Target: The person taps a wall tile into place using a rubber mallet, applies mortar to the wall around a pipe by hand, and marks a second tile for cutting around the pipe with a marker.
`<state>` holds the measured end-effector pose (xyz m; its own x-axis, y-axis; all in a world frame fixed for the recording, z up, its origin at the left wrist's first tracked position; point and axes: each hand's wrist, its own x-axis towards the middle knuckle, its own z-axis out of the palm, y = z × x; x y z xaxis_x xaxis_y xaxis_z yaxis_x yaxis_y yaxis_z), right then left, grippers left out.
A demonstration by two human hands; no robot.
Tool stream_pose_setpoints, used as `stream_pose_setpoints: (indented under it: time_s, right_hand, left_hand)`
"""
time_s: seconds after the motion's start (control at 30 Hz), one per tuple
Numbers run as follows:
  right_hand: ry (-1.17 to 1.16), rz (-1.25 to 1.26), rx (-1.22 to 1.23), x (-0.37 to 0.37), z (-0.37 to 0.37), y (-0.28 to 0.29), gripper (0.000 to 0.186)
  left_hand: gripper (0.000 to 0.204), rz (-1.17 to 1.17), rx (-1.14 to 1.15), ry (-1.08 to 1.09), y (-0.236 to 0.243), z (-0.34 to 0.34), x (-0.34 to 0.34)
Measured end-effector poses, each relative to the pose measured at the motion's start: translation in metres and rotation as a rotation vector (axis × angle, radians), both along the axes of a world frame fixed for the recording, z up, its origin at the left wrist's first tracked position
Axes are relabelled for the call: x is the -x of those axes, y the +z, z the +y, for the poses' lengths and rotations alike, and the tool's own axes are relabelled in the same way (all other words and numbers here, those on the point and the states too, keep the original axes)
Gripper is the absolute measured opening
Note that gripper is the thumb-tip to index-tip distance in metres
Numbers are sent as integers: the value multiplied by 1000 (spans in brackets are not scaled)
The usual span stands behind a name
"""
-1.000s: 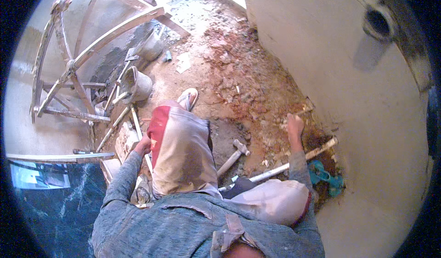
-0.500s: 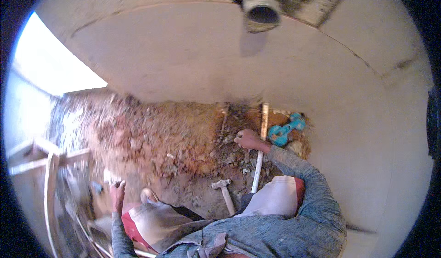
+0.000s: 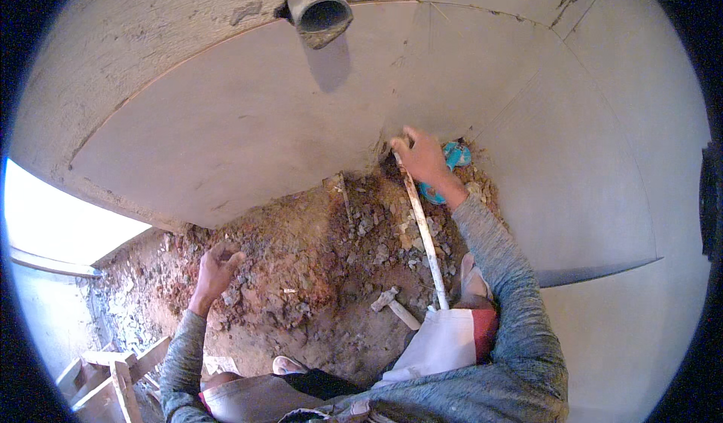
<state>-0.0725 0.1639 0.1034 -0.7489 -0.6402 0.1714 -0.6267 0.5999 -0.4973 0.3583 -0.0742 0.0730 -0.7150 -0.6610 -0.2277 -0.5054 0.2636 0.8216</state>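
Note:
My right hand (image 3: 425, 159) is at the upper end of a long white pipe (image 3: 423, 235) by the wall base, fingers apart and slightly bent over it; whether they touch it is unclear. Turquoise fittings (image 3: 457, 153) sit in the dug soil behind that hand, partly hidden by it. My left hand (image 3: 220, 271) hangs over the reddish rubble (image 3: 286, 257) with loosely curled, separated fingers and nothing visible in them. A hammer (image 3: 399, 308) lies beside the pipe's lower part. My sandalled feet and knees are below.
A smooth plastered wall (image 3: 211, 122) curves across the view, with a short grey pipe (image 3: 322, 16) jutting from its upper part. Wooden frame pieces (image 3: 120, 385) stand at lower left. A bright opening (image 3: 60, 204) is at left. A thin stick (image 3: 345, 197) leans against the wall base.
The view has swung right toward the wall and pipe. My right hand has risen to the white pipe's upper end, and my left hand is raised out over the rubble.

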Motion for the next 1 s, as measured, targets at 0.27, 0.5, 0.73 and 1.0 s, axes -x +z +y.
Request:
stream_pose_setpoints:
  time_s: [0.27, 0.5, 0.73, 1.0]
  right_hand:
    - [-83, 268, 494, 8, -32, 93, 59]
    - [-72, 650, 438, 6, -66, 108, 63]
    - [-157, 548, 389, -4, -77, 92, 63]
    - [20, 176, -26, -17, -58, 72, 36]
  left_hand:
    - [36, 17, 55, -296, 21, 36, 92]
    - [42, -67, 15, -538, 34, 70, 108]
    - [44, -118, -150, -569, 22, 72, 76]
    - [37, 15, -243, -678, -14, 84, 44]
